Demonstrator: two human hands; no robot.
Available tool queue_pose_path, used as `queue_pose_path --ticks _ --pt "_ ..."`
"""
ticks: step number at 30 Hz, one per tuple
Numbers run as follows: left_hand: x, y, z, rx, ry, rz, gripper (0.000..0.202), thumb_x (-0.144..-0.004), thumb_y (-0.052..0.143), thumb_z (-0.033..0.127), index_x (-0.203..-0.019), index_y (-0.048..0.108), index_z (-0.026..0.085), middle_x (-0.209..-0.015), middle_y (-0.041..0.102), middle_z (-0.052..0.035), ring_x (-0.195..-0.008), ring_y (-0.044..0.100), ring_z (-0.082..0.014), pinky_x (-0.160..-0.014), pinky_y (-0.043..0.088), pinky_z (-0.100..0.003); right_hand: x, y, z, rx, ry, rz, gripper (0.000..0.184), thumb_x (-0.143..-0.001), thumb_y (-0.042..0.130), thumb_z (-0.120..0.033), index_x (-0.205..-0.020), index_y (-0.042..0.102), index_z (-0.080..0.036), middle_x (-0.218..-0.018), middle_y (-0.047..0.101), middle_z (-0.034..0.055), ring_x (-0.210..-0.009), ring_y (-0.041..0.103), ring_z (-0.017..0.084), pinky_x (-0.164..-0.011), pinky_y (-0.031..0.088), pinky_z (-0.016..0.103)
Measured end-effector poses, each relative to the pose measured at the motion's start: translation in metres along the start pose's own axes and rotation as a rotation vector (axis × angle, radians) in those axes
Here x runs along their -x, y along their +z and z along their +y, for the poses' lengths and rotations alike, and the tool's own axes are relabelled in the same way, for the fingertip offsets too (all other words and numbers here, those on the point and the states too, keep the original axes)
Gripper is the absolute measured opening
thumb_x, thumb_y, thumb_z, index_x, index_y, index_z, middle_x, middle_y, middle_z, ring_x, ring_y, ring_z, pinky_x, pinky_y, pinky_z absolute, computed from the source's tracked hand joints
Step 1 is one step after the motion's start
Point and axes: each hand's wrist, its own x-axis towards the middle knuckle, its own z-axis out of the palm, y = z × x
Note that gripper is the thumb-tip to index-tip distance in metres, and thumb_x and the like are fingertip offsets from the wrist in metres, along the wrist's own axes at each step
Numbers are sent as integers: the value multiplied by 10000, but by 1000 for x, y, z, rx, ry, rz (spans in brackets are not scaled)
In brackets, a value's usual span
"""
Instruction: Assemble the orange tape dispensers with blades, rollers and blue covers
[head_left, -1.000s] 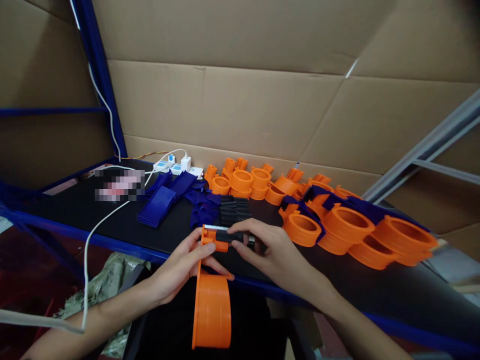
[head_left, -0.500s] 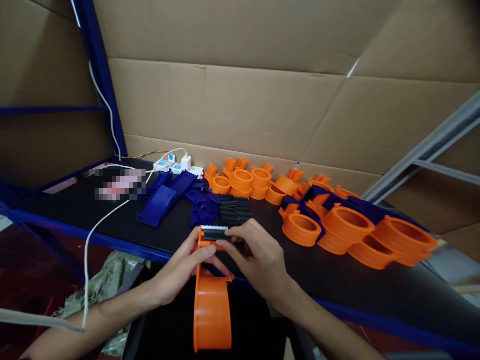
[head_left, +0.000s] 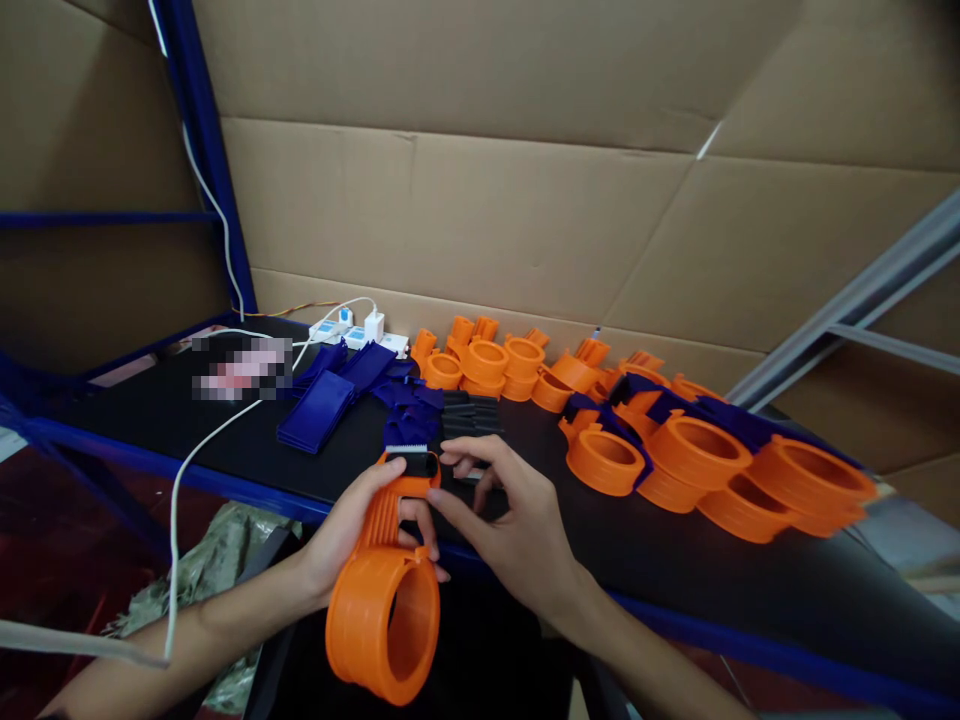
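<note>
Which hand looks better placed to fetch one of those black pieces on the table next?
Probably the right hand: it is nearer the black pieces, while the left hand grips the orange ringed part. Something pale shows beneath the right fingers, so that hand may not be free.

orange dispenser (head_left: 381,570) | tilted | black roller (head_left: 418,465), seemingly seated | white toothed strip (head_left: 409,449) alongside

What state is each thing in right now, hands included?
Left hand: gripping the held orange piece.
Right hand: fingers partly curled beside it; contact unclear.
Held orange piece: raised, tilted.
Black roller: at its upper end, beside the toothed strip.
Loose black rollers: bunched together.
Flat blue pieces: stacked.
Small blue parts: heaped.
Other orange pieces: grouped, some stacked.
White plug: seated in the power strip.
</note>
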Motion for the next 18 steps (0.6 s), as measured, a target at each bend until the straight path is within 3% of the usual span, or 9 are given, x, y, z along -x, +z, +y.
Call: queue_pose_path --ticks 4,8,12,15,18 --pt "0 5 -6 -16 149 88 263 -910 610 430 -1003 588 185 -674 726 -54 -535 689 -222 -624 588 -388 -3 1 -1 78 56 -11 247 -806 780 -261 -1027 678 -217 -868 662 26 -732 610 148 -512 456 231" --pt "1 4 -5 -43 102 63 438 -949 489 560 -971 609 140 -687 721 -112 -604 720 -258 -602 564 -342 -5 2 2 55 134 -14 174 -835 749 -285 -971 672 -208 -815 651 16 -656 584 128 -502 446 229" --pt "1 3 0 6 124 94 528 -957 446 588 -1091 652 121 -690 722 -95 -595 714 -248 -685 588 -401 -6 -9 6 -105 197 -9 203 -869 717 -332 -1017 657 -207 -866 656 19 -675 613 123 -546 507 225" --pt "1 4 3 2 158 108 574 -954 452 606 -1204 643 126 -712 735 -93 -619 720 -245 -707 590 -400 -10 -21 7 -145 153 -31 224 -897 684 -289 -1108 652 -220 -1017 671 44 -753 652 129 -628 558 240" --pt "1 6 1 -62 186 114 614 -950 441 637 -1190 648 110 -804 762 -133 -690 741 -257 -697 584 -363 -15 -23 4 -3 -11 -86 267 -928 629 -225 -1191 667 -251 -1057 678 52 -839 659 151 -721 575 286"
